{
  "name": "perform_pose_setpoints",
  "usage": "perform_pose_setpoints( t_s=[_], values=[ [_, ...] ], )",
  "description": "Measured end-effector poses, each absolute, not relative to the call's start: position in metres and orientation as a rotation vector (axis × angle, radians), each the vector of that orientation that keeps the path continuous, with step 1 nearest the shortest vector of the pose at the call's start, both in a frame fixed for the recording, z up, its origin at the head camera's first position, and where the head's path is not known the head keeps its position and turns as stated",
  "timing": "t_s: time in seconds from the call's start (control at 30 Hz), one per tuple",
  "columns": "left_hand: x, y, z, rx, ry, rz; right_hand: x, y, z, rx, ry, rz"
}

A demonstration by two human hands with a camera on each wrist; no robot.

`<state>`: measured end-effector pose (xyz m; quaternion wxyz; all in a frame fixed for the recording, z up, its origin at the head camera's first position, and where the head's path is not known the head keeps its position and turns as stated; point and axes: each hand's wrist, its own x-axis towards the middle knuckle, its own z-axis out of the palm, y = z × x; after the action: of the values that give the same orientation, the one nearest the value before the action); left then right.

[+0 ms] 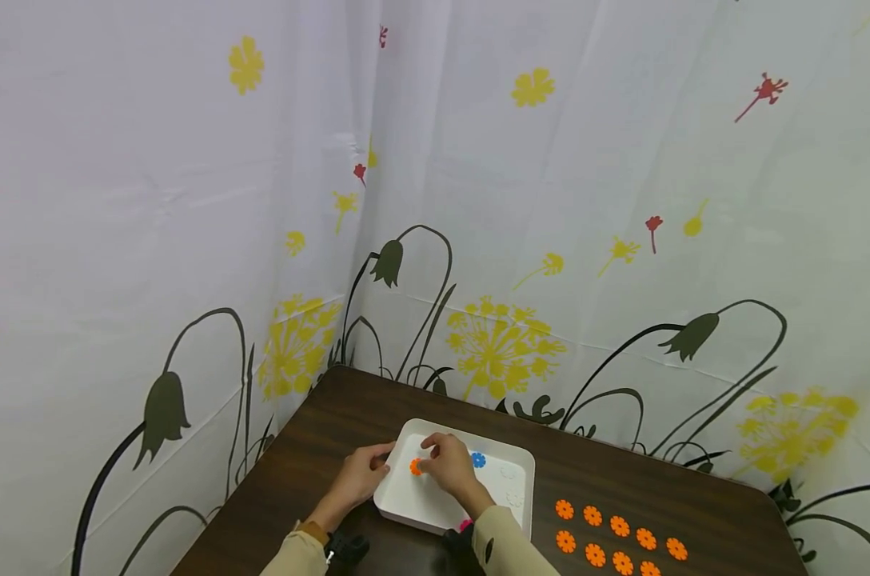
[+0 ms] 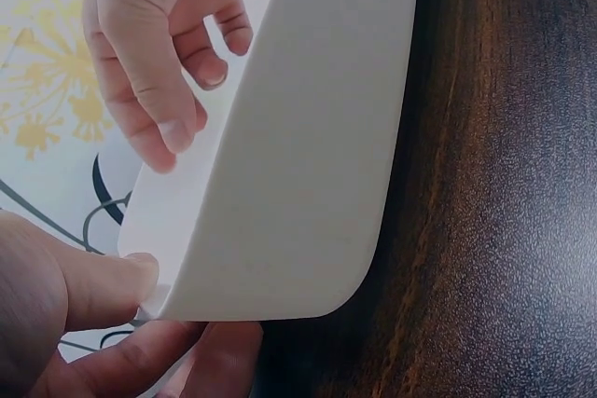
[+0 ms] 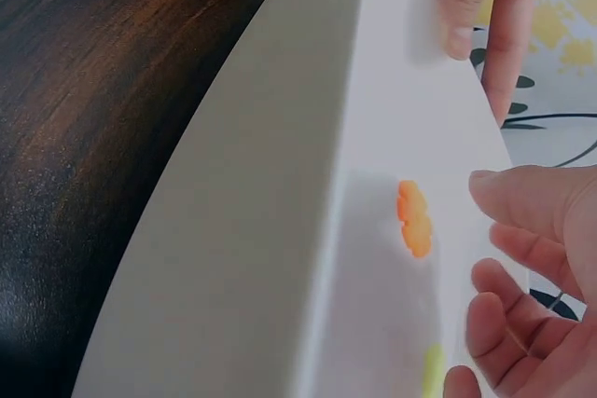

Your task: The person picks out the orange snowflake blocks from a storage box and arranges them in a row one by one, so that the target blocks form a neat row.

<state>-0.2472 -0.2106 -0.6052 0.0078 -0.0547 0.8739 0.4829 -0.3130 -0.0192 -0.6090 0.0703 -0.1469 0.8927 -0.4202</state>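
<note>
A white tray [image 1: 428,518] lies on the dark wooden table. My left hand [image 1: 361,478] grips its left rim, the thumb inside and the other fingers under the outer edge, as the left wrist view shows. Over the tray floor hovers my right hand [image 1: 452,468], its fingers loosely bent and holding nothing. An orange flower-shaped disc [image 1: 416,466] lies in the tray just by the right fingertips; in the right wrist view the same orange disc [image 3: 414,219] sits apart from them. A blue flower disc [image 1: 478,459] and a pink one [image 1: 466,525], partly hidden by my wrist, are also inside.
Several orange flower discs [image 1: 620,526] are laid out in two rows on the table [image 1: 550,456], right of the tray. Pale, clear flower discs [image 1: 514,500] lie at the tray's right side. A patterned white curtain [image 1: 435,160] hangs behind the table.
</note>
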Motion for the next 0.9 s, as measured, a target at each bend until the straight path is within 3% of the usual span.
perform_pose_setpoints(
  t_s=[0.9],
  values=[
    [-0.248, -0.208, -0.601, -0.213, 2.69, 1.492, -0.313, -0.022, -0.63, -0.588, 2.843, -0.972]
  ],
)
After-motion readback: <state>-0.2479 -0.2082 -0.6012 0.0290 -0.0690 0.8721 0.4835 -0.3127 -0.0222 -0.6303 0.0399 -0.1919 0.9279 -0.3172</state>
